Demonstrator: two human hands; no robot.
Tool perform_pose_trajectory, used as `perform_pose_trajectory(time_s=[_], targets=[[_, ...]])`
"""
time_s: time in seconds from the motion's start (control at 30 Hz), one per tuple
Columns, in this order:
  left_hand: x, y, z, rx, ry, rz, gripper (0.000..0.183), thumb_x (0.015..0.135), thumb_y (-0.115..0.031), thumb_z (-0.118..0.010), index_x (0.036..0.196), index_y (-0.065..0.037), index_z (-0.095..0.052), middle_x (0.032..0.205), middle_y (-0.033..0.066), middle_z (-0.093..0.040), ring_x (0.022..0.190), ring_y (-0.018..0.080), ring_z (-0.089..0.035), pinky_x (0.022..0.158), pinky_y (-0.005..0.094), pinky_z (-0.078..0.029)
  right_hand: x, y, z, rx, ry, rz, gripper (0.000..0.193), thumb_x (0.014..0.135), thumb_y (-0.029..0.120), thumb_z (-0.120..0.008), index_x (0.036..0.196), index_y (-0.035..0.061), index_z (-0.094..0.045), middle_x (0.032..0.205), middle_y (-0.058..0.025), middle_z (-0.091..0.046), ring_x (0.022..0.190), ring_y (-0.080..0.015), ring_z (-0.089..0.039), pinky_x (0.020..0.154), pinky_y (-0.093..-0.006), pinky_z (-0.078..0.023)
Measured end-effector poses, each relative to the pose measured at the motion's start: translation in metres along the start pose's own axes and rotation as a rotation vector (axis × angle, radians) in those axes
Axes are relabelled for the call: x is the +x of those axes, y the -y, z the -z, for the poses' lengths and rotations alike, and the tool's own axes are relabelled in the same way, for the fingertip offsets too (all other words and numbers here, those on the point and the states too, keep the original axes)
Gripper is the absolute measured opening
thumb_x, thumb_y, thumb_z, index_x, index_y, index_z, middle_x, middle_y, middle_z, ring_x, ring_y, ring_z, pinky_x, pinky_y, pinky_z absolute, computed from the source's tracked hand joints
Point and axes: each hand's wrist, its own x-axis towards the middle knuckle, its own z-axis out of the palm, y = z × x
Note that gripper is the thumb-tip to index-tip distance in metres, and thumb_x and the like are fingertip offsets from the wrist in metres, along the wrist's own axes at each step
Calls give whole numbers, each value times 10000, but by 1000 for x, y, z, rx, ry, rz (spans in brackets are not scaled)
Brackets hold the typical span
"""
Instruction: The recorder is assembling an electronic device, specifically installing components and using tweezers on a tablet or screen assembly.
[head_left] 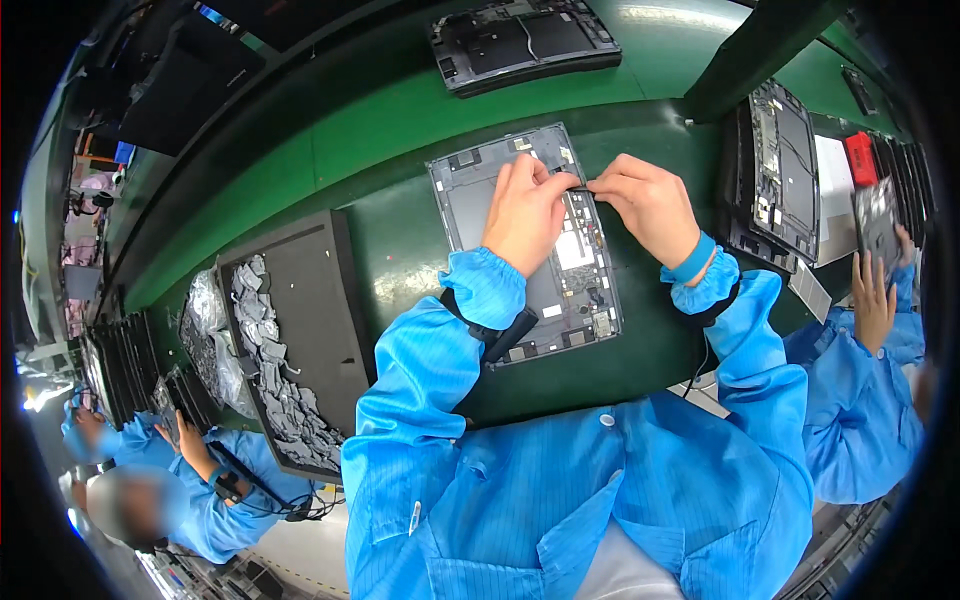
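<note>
A flat grey device housing (548, 290), with an exposed circuit board and white labels along its right side, lies open on the green bench. My left hand (527, 212) reaches over its upper part, thumb and fingers pinched together near the right edge. Just beyond that edge my right hand (648, 205) has its fingertips closed in a pinch. Between the two pinches a small dark strip (586, 187) shows; my fingers cover most of it, so its kind stays unclear.
A black foam tray (310, 310) holding many grey pieces stands at left, beside clear plastic bags (207, 302). Stacked open housings lie at the back (525, 45) and at right (785, 170), near a post (755, 60) and a red box (860, 158). Co-workers in blue sit on both sides.
</note>
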Motion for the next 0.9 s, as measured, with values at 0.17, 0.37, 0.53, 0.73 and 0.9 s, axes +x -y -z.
perform_pose_trajectory(time_s=[0.17, 0.37, 0.53, 0.73, 0.9], targets=[[0, 0, 1, -14, 5, 18, 290, 814, 0, -626, 1060, -130, -709, 996, 109, -534, 955, 317, -526, 832, 393, -477, 1, 1, -4, -30, 17, 55, 124, 772, 49, -698, 895, 56, -711, 833, -60, -607, 770, -283, -631, 658, -374, -529], [-18, -1, 37, 99, -383, 138, 204, 876, -68, -639, 1079, -41, -644, 1022, 141, -542, 854, 298, -577, 772, 389, -498, -16, -2, -11, 308, -168, -264, 166, 831, 71, -685, 989, 20, -690, 908, -130, -661, 848, -249, -687, 706, -322, -541], [-83, 21, 48, 53, -256, 541, 346, 933, -188, -612, 1162, 59, -534, 1026, 208, -551, 916, 373, -551, 822, 460, -452, -39, 21, -2, 415, 233, -532, 491, 874, 372, -694, 1099, -63, -655, 912, -228, -702, 805, -309, -690, 735, -378, -529], [-69, 18, 60, -817, -332, 705, 498, 1005, -204, -541, 1414, -9, -333, 1188, 164, -621, 1031, 202, -600, 841, 341, -489, -32, 22, -21, 732, 26, -567, 388, 917, 275, -672, 1117, -58, -652, 926, -76, -711, 793, -141, -633, 711, -280, -499], [-23, 67, 100, -1152, -719, 645, 461, 989, -191, -590, 1348, 50, -430, 1172, 142, -622, 1040, 218, -602, 911, 369, -500, -24, 31, -21, 955, -70, -637, 259, 967, 208, -610, 1096, -8, -668, 948, -28, -695, 767, -57, -542, 650, -211, -438]])
